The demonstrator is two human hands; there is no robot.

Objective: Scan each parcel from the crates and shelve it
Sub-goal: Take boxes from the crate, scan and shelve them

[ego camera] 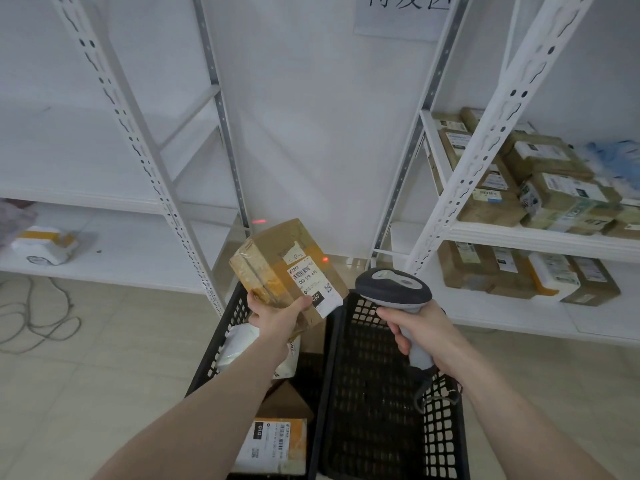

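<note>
- We are gripping a box (289, 268) in our left hand (277, 317), fingers curled round its lower end, holding it tilted above the left crate (221, 341).
- Its white label (311, 280) is facing up and toward the scanner (398, 299).
- We are wrapping our right hand (420, 336) round the scanner's handle, just right of the box and over the right crate (391, 393), its head pointing toward the box.
- A red dot (325, 259) is glowing at the box's right edge; a second red mark (259, 221) is showing just above the box.
- Below the box, a white bag (239, 344) and a labelled parcel (273, 445) are lying in the left crate.
- Right of the box, shelves (540, 233) are carrying stacked parcels (540, 188).
- Far left of the box, a small parcel (45, 244) is sitting on a white shelf (121, 244).
</note>
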